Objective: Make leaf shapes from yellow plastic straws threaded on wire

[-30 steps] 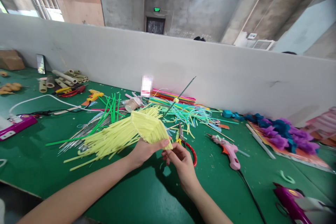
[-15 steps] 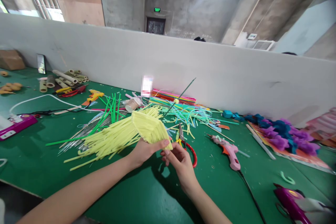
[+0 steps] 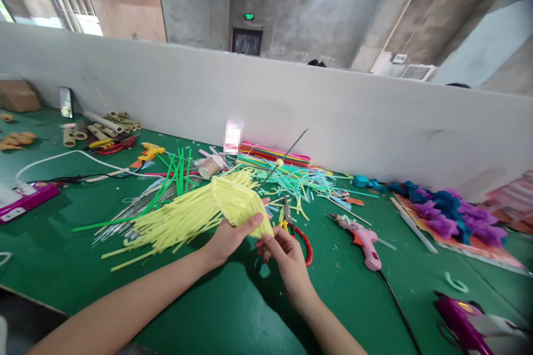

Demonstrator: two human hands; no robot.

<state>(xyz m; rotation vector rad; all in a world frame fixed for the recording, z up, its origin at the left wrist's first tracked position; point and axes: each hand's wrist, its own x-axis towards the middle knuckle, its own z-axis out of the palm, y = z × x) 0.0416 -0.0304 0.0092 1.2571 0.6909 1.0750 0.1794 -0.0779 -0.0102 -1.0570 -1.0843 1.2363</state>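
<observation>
Holding: our left hand wraps its fingers round the yellow straw fan from below; our right hand pinches its lower corner.
Change: the thin stick behind the fan points slightly lower than a second ago; our hands have barely shifted.
Fan: slim plastic straws packed side by side, tails splayed, held just above the green counter.
Nearby: red-handled pliers, pink glue gun.

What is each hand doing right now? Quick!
Left hand: closed around the yellow straw bundle, holding it up from below.
Right hand: fingertips pinched on the near corner of the same bundle.
</observation>
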